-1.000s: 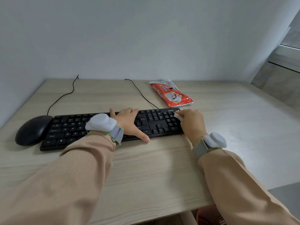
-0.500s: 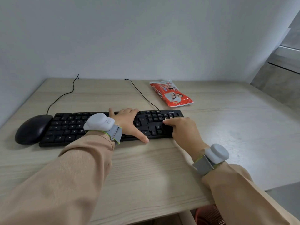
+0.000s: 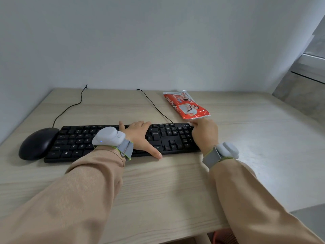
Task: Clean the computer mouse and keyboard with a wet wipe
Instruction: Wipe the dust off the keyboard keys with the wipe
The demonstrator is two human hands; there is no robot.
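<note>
Lying flat: blk kbd (image 3: 170, 138), white lettering.

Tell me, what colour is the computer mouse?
Black. The mouse shows best in the head view, at the left end of the keyboard.

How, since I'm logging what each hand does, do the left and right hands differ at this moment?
The left hand lies flat and spread on the middle of the keyboard, thumb at its near edge; the right hand sits at its far right corner. The left hand holds nothing; the right hand's fingers curl round a white wipe. Both touch the keyboard, and both wear grey wrist bands.
</note>
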